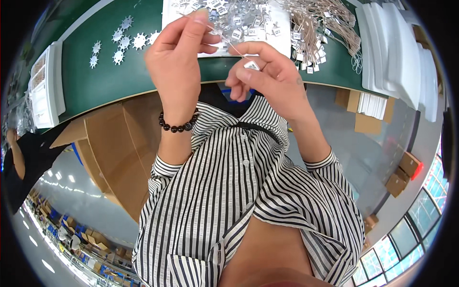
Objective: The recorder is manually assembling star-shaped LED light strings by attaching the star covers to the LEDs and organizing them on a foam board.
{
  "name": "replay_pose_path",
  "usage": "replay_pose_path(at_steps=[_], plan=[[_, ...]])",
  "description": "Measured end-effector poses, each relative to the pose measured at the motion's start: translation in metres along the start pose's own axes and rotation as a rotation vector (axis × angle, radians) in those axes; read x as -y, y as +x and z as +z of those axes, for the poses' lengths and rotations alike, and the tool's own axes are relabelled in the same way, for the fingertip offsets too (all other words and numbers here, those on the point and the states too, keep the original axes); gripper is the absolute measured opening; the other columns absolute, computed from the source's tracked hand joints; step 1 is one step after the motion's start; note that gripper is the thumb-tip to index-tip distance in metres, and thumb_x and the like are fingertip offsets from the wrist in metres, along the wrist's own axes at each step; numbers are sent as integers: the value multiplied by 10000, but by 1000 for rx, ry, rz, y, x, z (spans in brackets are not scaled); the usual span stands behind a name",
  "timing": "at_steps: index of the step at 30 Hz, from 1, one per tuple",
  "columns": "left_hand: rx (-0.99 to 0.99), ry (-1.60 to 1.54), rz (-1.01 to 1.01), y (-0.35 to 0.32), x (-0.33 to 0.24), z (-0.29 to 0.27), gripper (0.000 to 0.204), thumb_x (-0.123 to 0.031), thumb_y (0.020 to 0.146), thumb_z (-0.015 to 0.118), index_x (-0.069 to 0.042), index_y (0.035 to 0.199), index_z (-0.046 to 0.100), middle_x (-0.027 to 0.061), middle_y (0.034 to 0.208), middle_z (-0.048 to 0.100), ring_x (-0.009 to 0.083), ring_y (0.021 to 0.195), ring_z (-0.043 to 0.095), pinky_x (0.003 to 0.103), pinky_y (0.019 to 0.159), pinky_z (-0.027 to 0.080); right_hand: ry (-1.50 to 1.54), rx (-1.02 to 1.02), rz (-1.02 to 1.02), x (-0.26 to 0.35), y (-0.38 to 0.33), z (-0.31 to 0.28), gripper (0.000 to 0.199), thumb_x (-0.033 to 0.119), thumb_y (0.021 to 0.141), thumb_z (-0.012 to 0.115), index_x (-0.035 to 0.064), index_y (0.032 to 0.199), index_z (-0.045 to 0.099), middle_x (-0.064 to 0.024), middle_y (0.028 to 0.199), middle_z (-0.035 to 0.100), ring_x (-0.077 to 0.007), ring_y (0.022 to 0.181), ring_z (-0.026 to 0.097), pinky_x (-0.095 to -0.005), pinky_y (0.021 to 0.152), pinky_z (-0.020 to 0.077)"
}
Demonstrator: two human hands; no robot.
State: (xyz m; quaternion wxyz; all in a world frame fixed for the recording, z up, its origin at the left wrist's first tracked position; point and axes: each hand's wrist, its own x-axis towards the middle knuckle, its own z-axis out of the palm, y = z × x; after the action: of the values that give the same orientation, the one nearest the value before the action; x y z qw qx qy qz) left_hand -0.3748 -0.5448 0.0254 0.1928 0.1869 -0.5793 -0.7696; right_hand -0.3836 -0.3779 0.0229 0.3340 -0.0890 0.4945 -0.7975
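Observation:
My left hand (179, 60) is raised over the edge of the green table (110, 81), its fingertips pinched on one end of a thin pale string (224, 39). A dark bead bracelet circles that wrist. My right hand (267, 76) sits just to the right, fingers closed on the string's other end, where a small white tag (252, 65) hangs. The string runs taut and slanted between both hands. Behind them lies a heap of small white tags (239, 21) on a white sheet.
Several white gear-shaped cutouts (122, 40) lie at the left of the table. A bundle of beige strings with tags (318, 31) and a stack of white foam sheets (397, 52) sit on the right. An open cardboard box (119, 153) stands below. Another person (16, 162) is at far left.

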Motion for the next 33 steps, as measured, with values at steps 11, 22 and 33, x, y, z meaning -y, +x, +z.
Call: replay_pose_path(at_steps=[11, 22, 33], plan=[[-116, 106, -26, 10, 4, -30, 206, -165, 972, 680, 21, 1035, 744, 83, 841, 702, 145, 709, 660, 224, 636, 516, -606, -327, -244, -33, 7, 14, 303, -40, 919, 672, -38, 1215, 609, -109, 929, 697, -132, 763, 660, -216, 691, 537], [-109, 1333, 277, 66, 32, -138, 377, -235, 919, 704, -67, 1256, 699, 142, 1088, 613, 267, 951, 552, 362, 839, 493, -746, -486, -459, -24, 8, 0, 301, -59, 897, 697, -36, 1193, 651, -101, 974, 692, -117, 760, 636, -212, 702, 536], [-86, 612, 161, 48, 6, -107, 220, -83, 883, 757, -10, 1059, 646, 135, 966, 677, 190, 868, 630, 291, 764, 555, -956, -373, -771, -18, 18, 13, 302, -100, 820, 727, -55, 1116, 688, -113, 930, 703, -137, 686, 596, -223, 635, 513]])
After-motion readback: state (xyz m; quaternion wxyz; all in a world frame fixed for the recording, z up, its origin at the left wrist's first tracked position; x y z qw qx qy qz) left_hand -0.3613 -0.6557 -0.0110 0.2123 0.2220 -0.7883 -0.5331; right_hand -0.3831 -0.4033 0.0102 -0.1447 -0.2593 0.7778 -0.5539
